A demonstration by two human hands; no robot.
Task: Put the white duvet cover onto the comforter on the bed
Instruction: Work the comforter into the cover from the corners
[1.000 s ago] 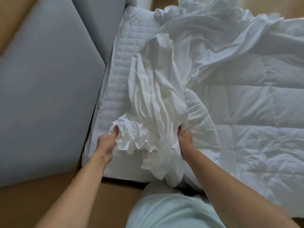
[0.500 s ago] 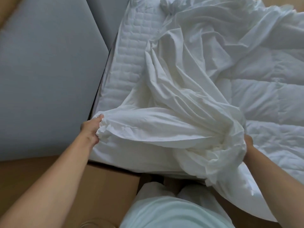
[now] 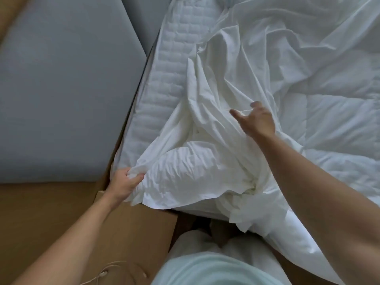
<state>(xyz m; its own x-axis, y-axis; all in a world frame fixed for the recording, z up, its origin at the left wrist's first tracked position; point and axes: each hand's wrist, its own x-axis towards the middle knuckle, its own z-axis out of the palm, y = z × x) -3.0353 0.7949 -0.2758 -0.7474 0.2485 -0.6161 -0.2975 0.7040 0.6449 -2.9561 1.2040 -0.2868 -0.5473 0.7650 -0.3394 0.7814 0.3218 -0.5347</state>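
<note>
Left hand grips the duvet cover at its near-left corner; right hand hovers released. Held one-handed, the bunched cover may slip off the comforter.

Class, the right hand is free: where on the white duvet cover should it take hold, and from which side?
Probably the loose flap of the duvet cover drooping over the near edge of the bed, approached from the right by the right hand. It hangs free, thin enough to pinch, opposite the corner the left hand grips, so pulling would spread the bunch.
</note>
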